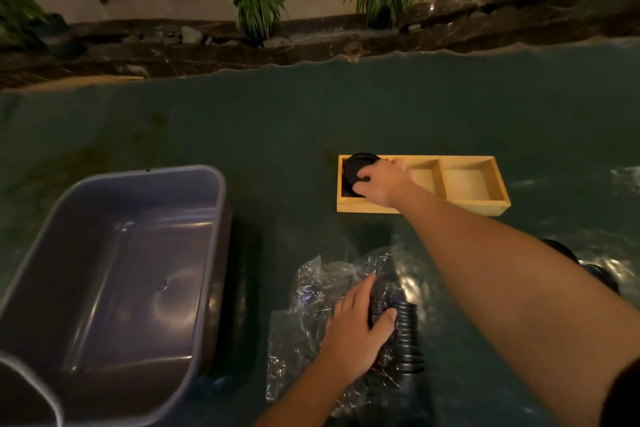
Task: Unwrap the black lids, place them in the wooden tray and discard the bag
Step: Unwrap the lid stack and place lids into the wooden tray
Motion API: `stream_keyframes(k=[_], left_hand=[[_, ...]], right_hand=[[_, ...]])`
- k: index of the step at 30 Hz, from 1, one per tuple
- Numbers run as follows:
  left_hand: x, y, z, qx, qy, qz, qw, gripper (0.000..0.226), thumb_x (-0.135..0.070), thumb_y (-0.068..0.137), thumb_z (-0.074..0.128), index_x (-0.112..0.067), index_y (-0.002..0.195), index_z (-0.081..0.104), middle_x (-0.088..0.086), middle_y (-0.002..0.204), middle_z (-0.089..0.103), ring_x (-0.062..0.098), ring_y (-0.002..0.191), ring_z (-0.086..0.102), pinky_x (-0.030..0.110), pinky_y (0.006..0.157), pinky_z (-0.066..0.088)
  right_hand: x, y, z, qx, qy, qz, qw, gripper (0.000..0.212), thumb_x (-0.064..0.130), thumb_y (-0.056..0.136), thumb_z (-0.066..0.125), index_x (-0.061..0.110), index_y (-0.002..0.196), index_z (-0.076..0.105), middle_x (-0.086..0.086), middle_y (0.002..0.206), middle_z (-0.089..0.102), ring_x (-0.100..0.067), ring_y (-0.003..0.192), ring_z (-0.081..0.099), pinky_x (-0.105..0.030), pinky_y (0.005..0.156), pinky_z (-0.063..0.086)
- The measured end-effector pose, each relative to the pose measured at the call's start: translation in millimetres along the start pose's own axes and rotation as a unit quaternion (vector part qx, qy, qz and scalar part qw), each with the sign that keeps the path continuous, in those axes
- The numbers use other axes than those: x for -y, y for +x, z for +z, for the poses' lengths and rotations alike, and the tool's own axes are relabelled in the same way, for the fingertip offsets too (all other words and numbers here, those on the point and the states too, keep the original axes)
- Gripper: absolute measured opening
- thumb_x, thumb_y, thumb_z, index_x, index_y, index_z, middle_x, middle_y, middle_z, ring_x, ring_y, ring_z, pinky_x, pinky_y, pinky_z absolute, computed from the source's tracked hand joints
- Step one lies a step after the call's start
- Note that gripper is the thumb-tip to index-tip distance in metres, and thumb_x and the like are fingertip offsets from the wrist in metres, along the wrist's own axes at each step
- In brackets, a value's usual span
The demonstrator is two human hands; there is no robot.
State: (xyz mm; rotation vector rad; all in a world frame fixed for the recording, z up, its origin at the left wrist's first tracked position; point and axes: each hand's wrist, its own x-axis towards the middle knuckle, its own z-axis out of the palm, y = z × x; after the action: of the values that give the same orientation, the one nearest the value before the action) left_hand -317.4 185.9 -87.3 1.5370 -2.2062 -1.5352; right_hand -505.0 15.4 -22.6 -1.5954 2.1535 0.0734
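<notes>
A wooden tray [464,208] with three compartments lies on the dark green table. My right hand [382,182] reaches into its left compartment, fingers closed on a stack of black lids [356,166] that stands on edge there. Nearer to me, a crumpled clear plastic bag [311,291] lies open on the table with a row of black lids [408,340] partly out of it. My left hand [356,333] rests on that row and the bag, thumb pressed against the lids. The middle and right compartments hold nothing.
A large grey plastic tub [114,288] stands at the left, close to the bag. More black lids [595,270] show behind my right forearm at the right. The table's far edge meets a stone ledge with potted plants [258,3].
</notes>
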Motion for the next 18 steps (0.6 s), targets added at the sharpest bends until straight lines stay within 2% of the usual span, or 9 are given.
stream_keyframes(k=[2,4,6,8,10,11,13,15,18], left_hand=[[0,-1,0,-0.003,-0.004,0.007,1.000,0.073,-0.076,0.082,0.031,-0.055,0.146,0.004,-0.016,0.156,0.026,0.013,0.141,0.026,0.056,0.115,0.024],[-1,-2,-1,-0.005,-0.009,0.009,1.000,0.073,-0.076,0.082,0.031,-0.055,0.146,0.004,-0.016,0.157,0.025,0.013,0.143,0.022,0.056,0.115,0.022],[-2,-2,-2,-0.005,-0.011,0.010,1.000,0.074,-0.077,0.082,0.032,-0.055,0.146,0.003,-0.016,0.159,0.022,0.014,0.145,0.019,0.057,0.115,0.020],[-3,-3,-4,-0.006,-0.010,0.011,1.000,0.074,-0.077,0.081,0.032,-0.054,0.146,0.004,-0.013,0.160,0.021,0.017,0.146,0.019,0.059,0.115,0.020],[-4,-2,-4,-0.004,-0.010,0.016,1.000,0.076,-0.078,0.079,0.031,-0.053,0.147,0.007,-0.010,0.160,0.023,0.019,0.146,0.020,0.059,0.115,0.021],[-4,-2,-4,-0.005,-0.010,0.018,1.000,0.078,-0.079,0.078,0.030,-0.052,0.147,0.008,-0.009,0.160,0.023,0.021,0.146,0.021,0.060,0.115,0.022],[-4,-2,-3,-0.009,-0.008,0.022,1.000,0.079,-0.080,0.076,0.029,-0.051,0.147,0.008,-0.007,0.160,0.023,0.023,0.145,0.024,0.061,0.113,0.025],[-2,-1,-1,-0.010,-0.006,0.027,1.000,0.078,-0.079,0.077,0.029,-0.050,0.147,0.009,-0.006,0.159,0.023,0.023,0.144,0.026,0.062,0.112,0.027],[2,1,-2,0.002,-0.026,0.024,0.999,0.069,-0.073,0.082,0.032,-0.054,0.144,0.009,-0.006,0.152,0.022,0.030,0.133,0.039,0.059,0.103,0.042]], right_hand=[[-9,-13,-5,-0.081,0.046,-0.024,0.995,0.039,0.042,0.093,0.046,0.032,0.126,0.063,-0.006,0.132,0.058,-0.031,0.123,0.043,-0.045,0.099,0.038],[-20,-29,-5,-0.102,0.148,-0.034,0.983,0.034,0.034,0.091,0.054,0.027,0.121,0.068,-0.003,0.127,0.065,-0.024,0.116,0.054,-0.037,0.099,0.044],[-35,-53,2,-0.108,0.273,-0.024,0.956,0.027,0.027,0.089,0.060,0.023,0.113,0.072,0.003,0.114,0.069,-0.014,0.101,0.061,-0.026,0.086,0.046],[-52,-81,14,-0.136,0.329,-0.005,0.934,0.017,0.025,0.088,0.064,0.025,0.101,0.074,0.012,0.097,0.068,-0.004,0.084,0.059,-0.014,0.072,0.041],[-71,-112,33,-0.150,0.393,0.031,0.907,0.009,0.025,0.087,0.066,0.030,0.085,0.073,0.016,0.082,0.068,-0.004,0.077,0.059,-0.014,0.067,0.042],[-79,-127,44,-0.148,0.432,0.052,0.888,0.010,0.024,0.088,0.066,0.029,0.081,0.072,0.015,0.075,0.069,-0.005,0.072,0.061,-0.015,0.063,0.044],[-93,-155,68,-0.127,0.471,0.087,0.868,0.012,0.021,0.090,0.065,0.028,0.089,0.074,0.012,0.073,0.069,-0.004,0.066,0.062,-0.014,0.058,0.045],[-96,-177,90,-0.064,0.476,0.101,0.871,0.019,0.016,0.092,0.063,0.020,0.107,0.073,0.008,0.081,0.071,-0.002,0.066,0.062,-0.013,0.057,0.045],[-85,-198,111,0.033,0.489,0.083,0.868,0.032,0.009,0.089,0.061,0.031,0.111,0.069,0.006,0.100,0.072,-0.005,0.079,0.064,-0.020,0.064,0.047]])
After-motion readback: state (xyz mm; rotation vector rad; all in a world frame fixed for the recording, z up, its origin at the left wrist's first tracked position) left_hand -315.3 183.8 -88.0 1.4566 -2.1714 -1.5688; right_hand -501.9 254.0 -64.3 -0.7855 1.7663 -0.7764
